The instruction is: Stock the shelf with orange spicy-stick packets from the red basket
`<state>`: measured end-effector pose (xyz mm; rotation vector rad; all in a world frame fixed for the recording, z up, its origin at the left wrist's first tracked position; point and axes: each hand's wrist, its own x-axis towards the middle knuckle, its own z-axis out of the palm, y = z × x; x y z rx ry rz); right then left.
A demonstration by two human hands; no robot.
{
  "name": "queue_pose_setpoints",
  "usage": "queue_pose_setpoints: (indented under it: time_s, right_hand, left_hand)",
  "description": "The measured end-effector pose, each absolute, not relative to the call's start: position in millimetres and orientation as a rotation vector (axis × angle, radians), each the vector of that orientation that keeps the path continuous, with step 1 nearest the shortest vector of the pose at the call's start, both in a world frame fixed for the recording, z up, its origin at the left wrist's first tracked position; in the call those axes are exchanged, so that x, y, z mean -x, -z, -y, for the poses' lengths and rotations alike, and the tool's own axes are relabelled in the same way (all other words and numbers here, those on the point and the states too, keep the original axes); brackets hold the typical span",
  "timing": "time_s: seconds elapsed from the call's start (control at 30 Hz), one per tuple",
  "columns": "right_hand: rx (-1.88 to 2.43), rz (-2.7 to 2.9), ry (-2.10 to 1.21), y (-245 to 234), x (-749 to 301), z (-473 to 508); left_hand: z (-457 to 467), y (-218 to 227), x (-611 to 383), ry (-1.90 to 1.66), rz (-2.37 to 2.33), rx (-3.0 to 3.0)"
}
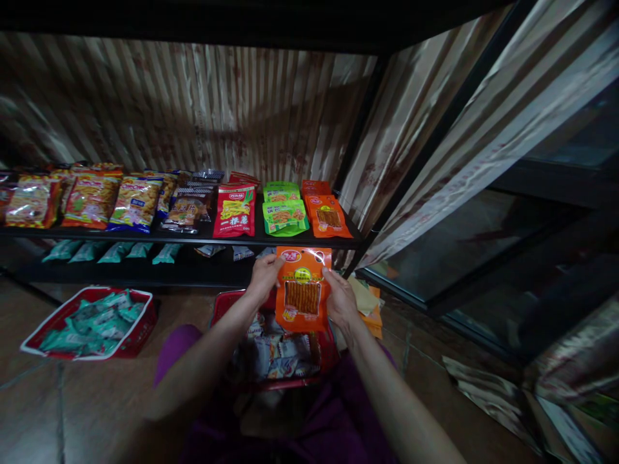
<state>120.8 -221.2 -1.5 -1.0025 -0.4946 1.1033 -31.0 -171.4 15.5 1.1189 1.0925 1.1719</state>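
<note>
Between my two hands an orange snack packet (304, 290) is held upright, its printed front with a window of brown sticks turned toward me. My left hand (265, 277) pinches the packet's upper left edge. My right hand (341, 296) grips the right edge, thumb on the front. Below the packet, a red basket (331, 351) with small silvery wrapped snacks (283, 354) stands between my knees. On the shelf just above my hands lie similar orange packets (329, 218), with green packets (285, 217) to their left.
The black shelf (193, 233) also carries a red packet (235, 209) and several chip bags (135, 203). Teal packets (113, 251) line the lower shelf. A red basket with a white rim (113, 354) stands on the floor at left. Shelf posts and a curtain (435, 161) border the right.
</note>
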Motion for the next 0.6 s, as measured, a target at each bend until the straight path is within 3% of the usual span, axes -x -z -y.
queue_pose_setpoints:
  time_s: [0.6]
  right_hand:
    - [0.966, 0.409, -1.155, -0.2, -120.2, 208.2]
  left_hand:
    - [179.0, -1.4, 55.3, -1.095, -1.014, -1.107]
